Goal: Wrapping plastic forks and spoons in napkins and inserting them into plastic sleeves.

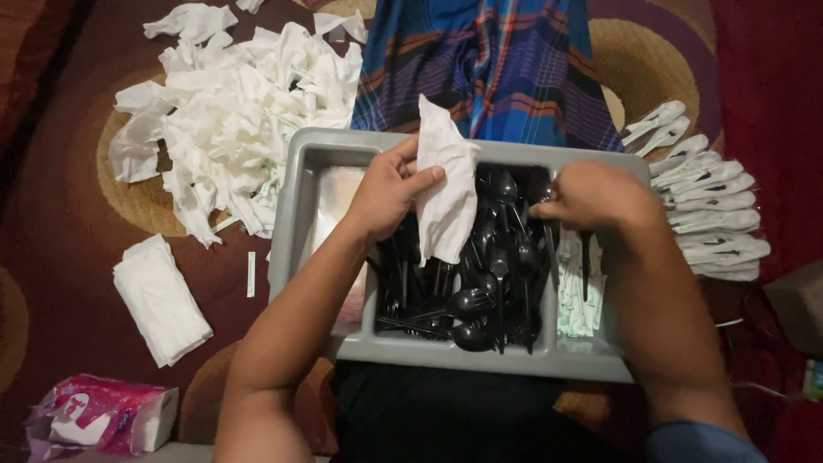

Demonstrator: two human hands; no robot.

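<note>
Head view puts your left hand (390,193) over the grey tray (302,184), fingers curled and thumb pressed across a folded white napkin (446,193), which you pinch upright so that it hangs down in front of the black cutlery. Your right hand (596,195) sits just beside it, knuckles up, fingers bent down into the tray's middle compartment; they close around the top of something dark and thin, though which piece is hidden under the hand. Both forearms come up from the bottom edge, the left bare and angled inward, the right ending in a blue sleeve (699,441) at the lower corner. Below your hands the middle compartment is heaped with black plastic spoons and forks (480,291), and the narrow right compartment holds small paper-wrapped sticks (576,300). Out on the patterned rug (51,214), a loose pile of torn white wrappers (244,120) lies to the left of the tray, a neat stack of napkins (161,300) nearer you, and a pink tissue pack (99,417) at the lower left. To the right, a row of wrapped cutlery sets (707,201) is laid out, well apart from your hands.
</note>
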